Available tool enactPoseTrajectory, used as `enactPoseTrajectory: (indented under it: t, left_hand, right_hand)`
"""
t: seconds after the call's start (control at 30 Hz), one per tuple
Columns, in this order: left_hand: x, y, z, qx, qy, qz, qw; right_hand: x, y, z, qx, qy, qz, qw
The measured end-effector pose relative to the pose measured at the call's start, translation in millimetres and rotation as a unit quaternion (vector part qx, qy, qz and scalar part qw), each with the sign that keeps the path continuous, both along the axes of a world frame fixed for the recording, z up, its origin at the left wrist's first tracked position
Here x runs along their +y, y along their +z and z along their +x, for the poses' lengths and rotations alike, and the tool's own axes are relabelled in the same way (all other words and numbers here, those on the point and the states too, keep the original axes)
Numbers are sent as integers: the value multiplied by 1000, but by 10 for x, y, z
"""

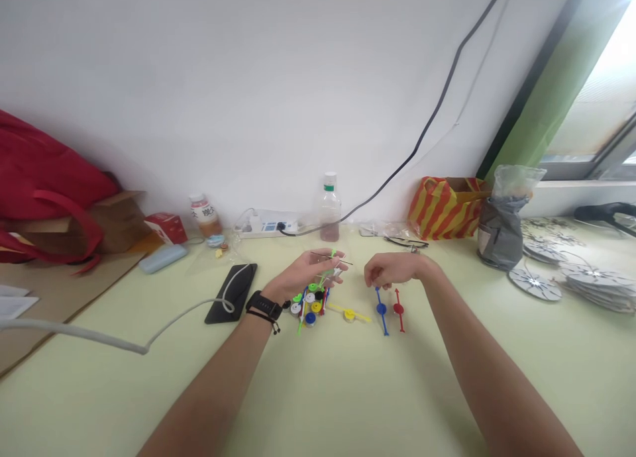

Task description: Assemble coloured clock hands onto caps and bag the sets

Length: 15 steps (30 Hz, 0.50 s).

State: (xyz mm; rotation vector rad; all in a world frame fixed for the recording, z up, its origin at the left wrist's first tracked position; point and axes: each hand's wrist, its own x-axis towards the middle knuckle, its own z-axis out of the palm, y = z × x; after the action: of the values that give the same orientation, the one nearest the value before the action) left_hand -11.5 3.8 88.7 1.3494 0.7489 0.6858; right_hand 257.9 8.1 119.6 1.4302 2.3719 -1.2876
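- While the left hand [311, 266] has its fingers closed around several held arrow pieces [328, 273], at least one green, the right hand [392, 269] curls its fingers at the far end of a blue arrow piece [381, 308]; whether they grip it, I cannot tell. In this head view, twelve is toward the wall.
- The blue arrow piece lies on the counter [318, 391], long axis from just before twelve to just before six; the fingers partly cover its far end.
- Just beside it, at three, a red arrow piece [398, 308] lies nearly parallel, its head toward twelve.
- A yellow arrow piece [349, 316] lies slantwise, from between nine and ten to between three and four.
- At its nine sits a pile of arrow pieces [316, 306] in mixed colours, pointing various ways; the left hand overlaps its far edge.
- Around the pile: one black phone [243, 291] at nine, one orange-drink bottle [205, 215] at ten, one power strip [268, 224] at eleven, one clear bottle [330, 212] at twelve.
- From the red arrow piece: one pair of glasses [407, 243] at twelve, beyond the right wrist; one striped bag [442, 208] at one; one grey bag [499, 232] at two.
- Counted: one blue, one red and one yellow piece apart from the pile; the pile overlaps too much to count.
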Motion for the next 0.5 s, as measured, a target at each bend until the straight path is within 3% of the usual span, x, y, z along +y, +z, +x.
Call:
enactPoseTrajectory:
  t: [0.13,0.23,0.3,0.4,0.5]
  left_hand:
    - [23,-17,-34,36,13,13,999]
    - [27,-21,-58,76,-3,44,996]
    - [23,-22,-60,92,-17,57,994]
    - [10,-25,-36,101,-50,71,991]
    - [-15,-24,3,114,-69,81,988]
  right_hand:
    - [-77,144,115,71,-34,120,990]
    - [-152,327,181,144,-98,254,951]
    - [-220,464,179,202,-152,347,903]
    - [-346,637,85,271,-219,472,810]
    - [-455,722,-83,281,-239,571,733]
